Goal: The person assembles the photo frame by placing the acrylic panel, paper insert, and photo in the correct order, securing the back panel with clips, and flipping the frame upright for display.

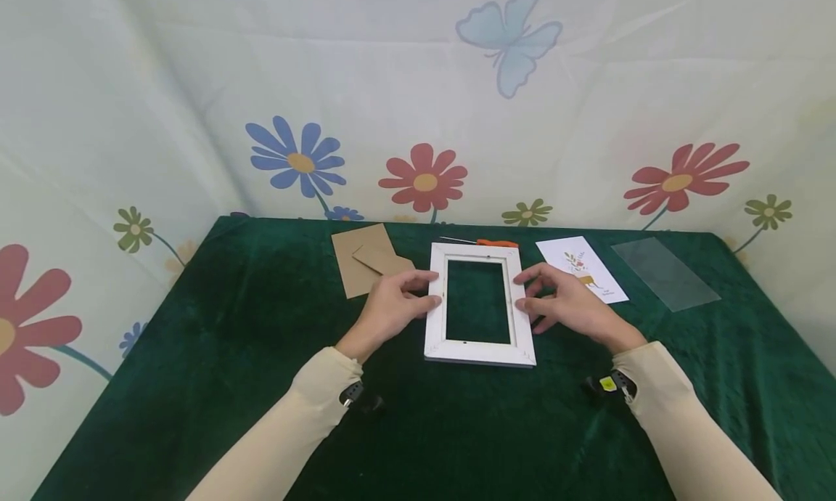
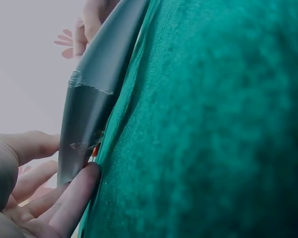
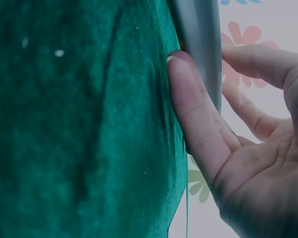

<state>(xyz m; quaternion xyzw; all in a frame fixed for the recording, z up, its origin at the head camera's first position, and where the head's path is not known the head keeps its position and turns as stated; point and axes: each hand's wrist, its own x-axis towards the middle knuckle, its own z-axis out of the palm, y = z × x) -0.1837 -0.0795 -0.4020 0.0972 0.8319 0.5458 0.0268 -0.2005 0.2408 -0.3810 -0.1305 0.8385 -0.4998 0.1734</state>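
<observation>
"Two hands are working one part. Left to right?"

"Brown board (image 1: 355, 269) is lying left of centre in the head view. Beside it, the left hand (image 1: 394, 301) is gripping the left border of the white frame (image 1: 490, 351). Frame is sitting mid-picture; an orange-handled tool (image 1: 498, 243) is lying just past its top edge. Right hand (image 1: 564, 303) is gripping the right border. Printed card (image 1: 581, 269) and clear sheet (image 1: 666, 274) are lying farther right."

"Doing it well?"

"I'm advising equal pressure, left and right, so it isn't skewing. Light pinch too: I'm guessing thin borders are flexing under squeeze."

"Wrist cams adding anything?"

"Yes. Left wrist, lower left: digits are bracketing the frame's side, one on the green cloth (image 2: 213, 124) side. Head view is mostly hiding that. Right wrist, upper right of centre: same, one digit is lying cloth-side. Only head is showing the opening and card."

"Fully lifted?"

"Can't tell; fingers are covering parts of the edge."
</observation>
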